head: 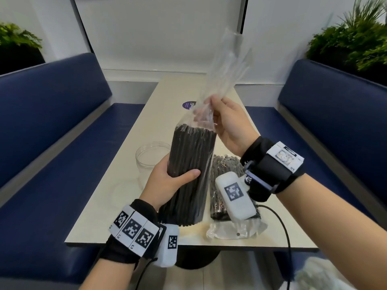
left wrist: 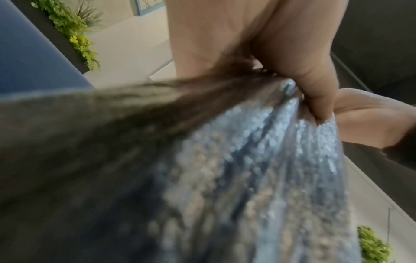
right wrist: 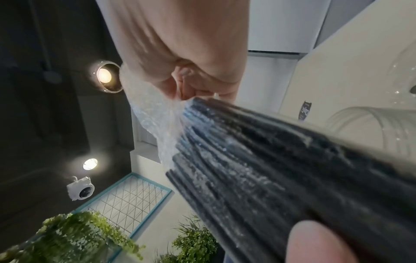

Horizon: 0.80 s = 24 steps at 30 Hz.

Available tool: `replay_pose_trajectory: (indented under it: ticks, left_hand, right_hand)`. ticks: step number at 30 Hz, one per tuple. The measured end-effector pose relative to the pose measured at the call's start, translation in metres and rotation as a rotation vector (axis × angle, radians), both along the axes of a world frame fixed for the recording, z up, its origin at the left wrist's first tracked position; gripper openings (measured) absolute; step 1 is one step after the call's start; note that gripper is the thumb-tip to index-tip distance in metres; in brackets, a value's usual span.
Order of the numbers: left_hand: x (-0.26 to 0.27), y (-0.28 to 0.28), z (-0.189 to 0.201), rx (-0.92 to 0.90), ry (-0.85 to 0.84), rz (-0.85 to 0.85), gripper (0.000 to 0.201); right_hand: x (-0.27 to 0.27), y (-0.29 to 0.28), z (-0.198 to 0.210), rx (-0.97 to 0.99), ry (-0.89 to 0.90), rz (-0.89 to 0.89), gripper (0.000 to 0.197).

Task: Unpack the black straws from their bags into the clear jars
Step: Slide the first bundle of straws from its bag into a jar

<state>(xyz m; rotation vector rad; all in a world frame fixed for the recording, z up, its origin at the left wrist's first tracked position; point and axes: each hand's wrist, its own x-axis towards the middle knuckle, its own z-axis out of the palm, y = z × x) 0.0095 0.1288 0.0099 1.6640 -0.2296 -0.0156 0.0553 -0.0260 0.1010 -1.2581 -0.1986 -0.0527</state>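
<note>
Hands were both busy over the near end of the table [head: 100,216], and both were clamped on the same package. Nearest, the left hand [head: 167,183] wrapped round the middle of the bundle of black straws [head: 189,174], thumb across the front, fingers hidden behind it. That bundle stood nearly upright, leaning a touch to the right, its lower end down by the table's near edge; whether it touched the tabletop could not be told. Higher up, the right hand [head: 228,126] pinched the clear bag [head: 225,74] just above the straw tips, the thumb and fingers closed on the plastic. In the right wrist view the fingertips [right wrist: 180,89] were gathered on the crinkled film right at the ends of the straws. The bag's loose upper part rose empty above that hand, slanting up and to the right, while the plastic showed down over the straws to their lower end. The left wrist view was mostly blur, dark straws and shiny film filling it.

Just right of the held bundle, a second bag of straws [head: 222,185] lay flat on the table, partly behind the right wrist's camera unit [head: 234,197], its sealed flap pointing at the near edge. Left of the bundle, a clear jar [head: 149,156] stood open-mouthed on the tabletop, partly hidden by the straws. Farther along the table sat a round purple sticker [head: 188,105]. Blue bench seats [head: 52,114] ran down both sides, with green plants [head: 356,38] above the seat backs.
</note>
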Motion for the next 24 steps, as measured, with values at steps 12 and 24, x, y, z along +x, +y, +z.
replay_pose_trajectory:
  ticks: [12, 24]
  left_hand:
    - [-0.01, 0.021, -0.048, 0.039, -0.018, 0.139, 0.058]
    - [-0.009, 0.014, -0.059, 0.031, 0.01, 0.2, 0.046]
  right_hand:
    - [-0.026, 0.035, -0.037, -0.506, -0.117, 0.303, 0.022]
    - [-0.04, 0.064, -0.048, -0.376, -0.195, 0.203, 0.024]
